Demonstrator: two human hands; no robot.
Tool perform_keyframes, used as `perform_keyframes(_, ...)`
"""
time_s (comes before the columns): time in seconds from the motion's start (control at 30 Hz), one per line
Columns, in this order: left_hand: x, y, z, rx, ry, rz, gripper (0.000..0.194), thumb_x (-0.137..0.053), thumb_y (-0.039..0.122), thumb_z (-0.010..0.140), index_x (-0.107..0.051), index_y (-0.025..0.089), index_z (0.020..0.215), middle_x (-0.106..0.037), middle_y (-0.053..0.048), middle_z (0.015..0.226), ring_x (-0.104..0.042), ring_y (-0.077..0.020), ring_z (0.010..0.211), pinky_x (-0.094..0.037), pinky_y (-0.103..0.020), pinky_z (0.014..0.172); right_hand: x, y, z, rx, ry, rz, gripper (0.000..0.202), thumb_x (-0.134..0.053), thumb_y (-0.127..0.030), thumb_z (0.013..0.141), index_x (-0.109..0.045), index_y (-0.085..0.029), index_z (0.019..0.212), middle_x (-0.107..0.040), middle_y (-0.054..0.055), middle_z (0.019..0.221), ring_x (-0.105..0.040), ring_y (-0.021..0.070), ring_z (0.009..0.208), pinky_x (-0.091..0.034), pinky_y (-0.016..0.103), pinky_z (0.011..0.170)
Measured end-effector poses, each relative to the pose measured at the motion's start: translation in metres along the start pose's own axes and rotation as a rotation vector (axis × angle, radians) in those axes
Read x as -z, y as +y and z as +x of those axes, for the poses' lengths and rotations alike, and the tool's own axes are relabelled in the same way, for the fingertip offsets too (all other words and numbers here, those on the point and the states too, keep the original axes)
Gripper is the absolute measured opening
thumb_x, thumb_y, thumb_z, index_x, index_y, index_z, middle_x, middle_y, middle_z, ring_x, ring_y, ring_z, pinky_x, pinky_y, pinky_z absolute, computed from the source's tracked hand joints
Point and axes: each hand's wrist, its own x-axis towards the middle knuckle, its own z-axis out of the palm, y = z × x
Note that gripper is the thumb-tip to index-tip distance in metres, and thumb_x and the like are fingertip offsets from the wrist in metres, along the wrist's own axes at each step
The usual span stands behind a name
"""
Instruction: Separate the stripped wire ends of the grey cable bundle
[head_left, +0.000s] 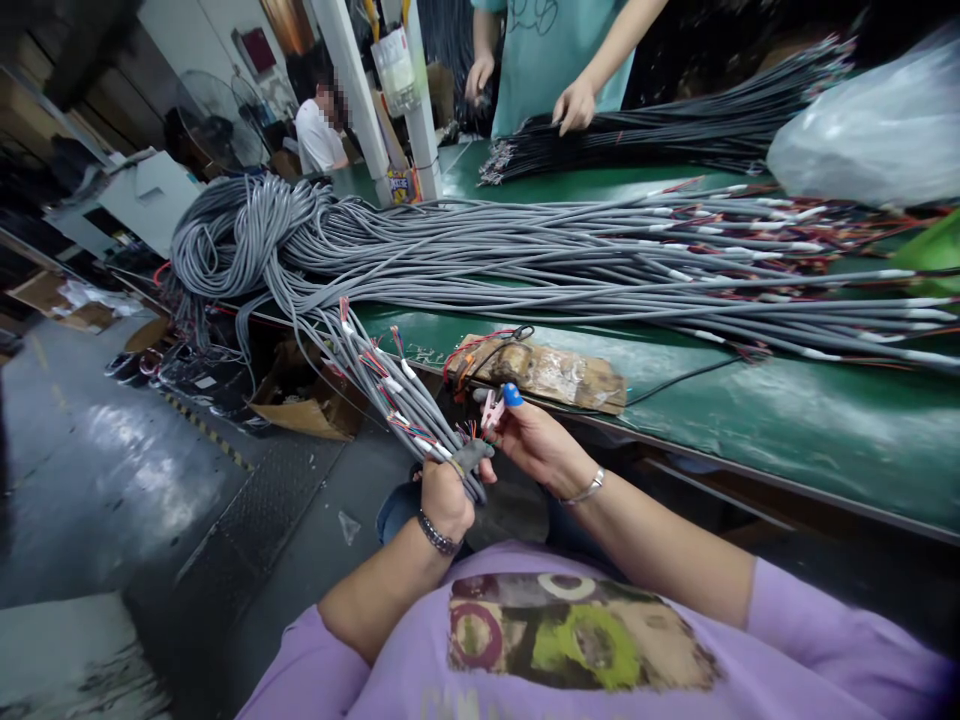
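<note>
My left hand point(450, 488) is closed round a bundle of grey cables point(405, 395) near their ends. Its thumb has a grey covering. Stripped ends in the bundle show thin coloured wires and white sleeves. Close by, my right hand point(536, 440) pinches a small pale pink piece point(492, 412), perhaps a clip, by the loose wires at my left thumb. A blue cover sits on a fingertip of my right hand. Just beyond, at the table edge, lies a worn wooden block point(540, 372) with red and black leads on it.
Long grey cables point(480, 250) lie across the green table point(840, 420), coiled at the left. Behind them a co-worker's hands point(576, 103) touch black cables point(675, 130). A plastic bag point(870, 130) sits at right. Cardboard boxes point(304, 400) stand on the floor.
</note>
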Motion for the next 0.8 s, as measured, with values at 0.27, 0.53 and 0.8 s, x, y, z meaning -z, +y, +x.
perform_keyframes(0.27, -0.0053, -0.0002, 0.0049, 0.009, 0.031, 0.014, 0.023, -0.072, 0.029, 0.058, -0.059, 0.013, 0.049, -0.053, 0.001, 0.04, -0.048, -0.0093, 0.038, -0.04, -0.023, 0.042, -0.0014, -0.0003, -0.0005, 0.029, -0.025, -0.028, 0.035, -0.074, -0.051, 0.065, -0.065, -0.017, 0.067, -0.061, -0.001, 0.06, -0.052, 0.0111, 0.058, -0.041, 0.026, 0.058)
perform_keyframes(0.53, -0.0029, -0.0016, 0.0044, 0.046, 0.039, 0.046, 0.019, -0.07, 0.027, 0.058, -0.06, 0.012, 0.051, -0.053, 0.0, 0.04, -0.047, -0.009, 0.038, -0.042, -0.023, 0.042, -0.0038, 0.0003, -0.0012, 0.019, 0.004, -0.017, 0.035, -0.074, -0.051, 0.066, -0.065, -0.018, 0.072, -0.062, -0.001, 0.062, -0.054, 0.0104, 0.058, -0.042, 0.025, 0.058)
perform_keyframes(0.8, -0.0019, -0.0002, -0.0012, -0.013, 0.037, 0.057, 0.027, -0.071, 0.033, 0.058, -0.056, 0.014, 0.046, -0.052, 0.0, 0.039, -0.048, -0.0091, 0.038, -0.039, -0.023, 0.043, -0.0006, -0.0039, -0.0073, -0.096, -0.073, 0.002, 0.041, -0.063, -0.059, 0.072, -0.065, -0.019, 0.078, -0.06, 0.0, 0.064, -0.052, 0.0116, 0.058, -0.044, 0.025, 0.054)
